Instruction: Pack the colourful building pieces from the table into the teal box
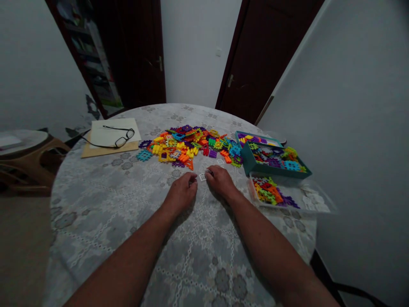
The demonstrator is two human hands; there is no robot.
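Across grey floral-clothed bench (pixel 198 238), curling left fingers (pixel 194 187) and right fingers (pixel 210 177) near small white square piece (pixel 202 177), leaving any grip unclear; possibly risking, by careless brushing, losing it under multicoloured plastic heap (pixel 191 143).

The light is dim. Pale walls (pixel 345 128) stand at the left and right of the frame. Two dark doors (pixel 271 47) are at the top, a filled shelf (pixel 87 51) at upper left, brown furniture (pixel 47 155) on beige floor (pixel 22 243) at left edge.
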